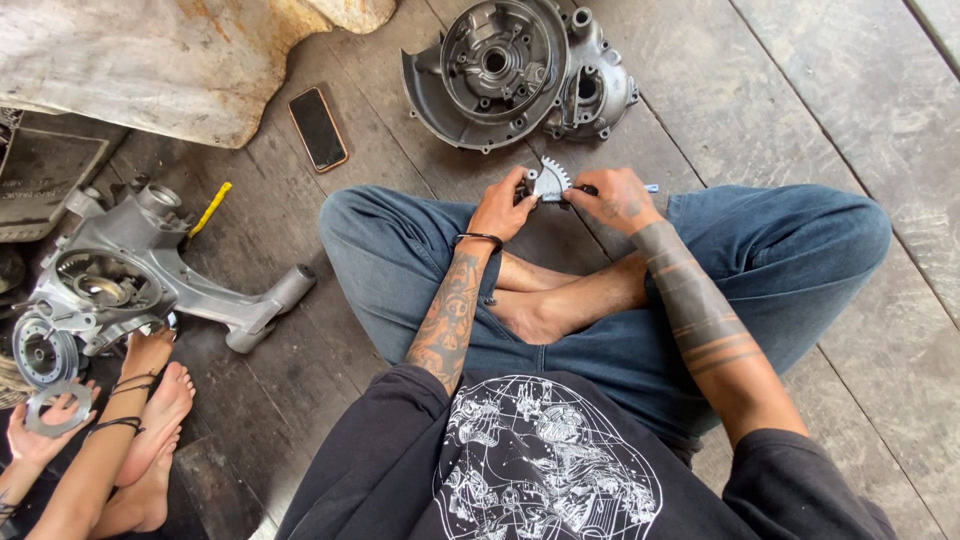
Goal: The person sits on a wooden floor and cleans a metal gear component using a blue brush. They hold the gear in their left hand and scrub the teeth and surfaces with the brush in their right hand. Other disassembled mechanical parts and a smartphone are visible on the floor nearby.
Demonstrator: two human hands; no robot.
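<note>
The toothed sector gear (549, 181) is a small flat part of bright grey metal, fan-shaped, with a row of teeth along its curved upper edge. It is held above the crossed legs, clear of the floor, gripped on its left by the left hand (503, 205) and on its right by the right hand (618, 198).

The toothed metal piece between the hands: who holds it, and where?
Both hands hold the toothed metal piece: left hand on its left edge, right hand on its right end.
</note>
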